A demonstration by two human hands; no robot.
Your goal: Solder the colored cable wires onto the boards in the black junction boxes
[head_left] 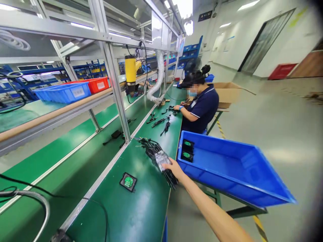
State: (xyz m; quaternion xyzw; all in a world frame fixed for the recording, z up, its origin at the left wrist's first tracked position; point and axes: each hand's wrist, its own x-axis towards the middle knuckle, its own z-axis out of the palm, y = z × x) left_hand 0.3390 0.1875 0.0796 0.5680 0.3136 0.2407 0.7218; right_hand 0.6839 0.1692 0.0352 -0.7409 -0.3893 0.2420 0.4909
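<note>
My right hand [174,169] is closed around a bundle of black cables [154,150] with a pale wrapper or label [160,158] about its middle. The bundle is over the right edge of the green workbench [141,208], its far ends pointing toward the metal post. Closer to me on the bench lies a black square part with a round green circuit board [128,182]. My left hand is out of the picture.
Right of the bench stands a large blue bin [227,168] holding two black parts with green boards [187,155]. Further along, a co-worker [202,104] sits near loose cables [166,127]. A metal post [113,77] rises at the left, beside a yellow heat-gun-like tool [130,72].
</note>
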